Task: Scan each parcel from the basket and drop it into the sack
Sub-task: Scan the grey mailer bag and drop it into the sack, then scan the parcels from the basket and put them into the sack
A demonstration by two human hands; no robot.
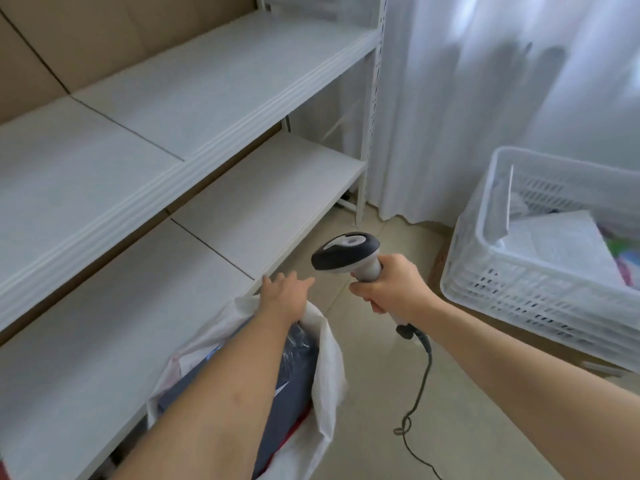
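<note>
This was a small stockroom or parcel-packing room: white metal shelving (pixel 194 140) backed by cardboard, a white plastic basket (pixel 540 285) of parcels, a corded barcode scanner (pixel 346 254), a sack (pixel 325 358) on the tiled floor (pixel 433 427).

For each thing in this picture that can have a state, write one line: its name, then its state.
left hand: open, fingers spread, above the sack's mouth, holding nothing
right hand: grips the scanner handle
scanner: held up, head pointing left, cord hanging to the floor
sack: mouth open, parcels inside
dark parcel: lying in the sack
basket: holds parcels, a white one on top
shelves: bare where visible
</note>
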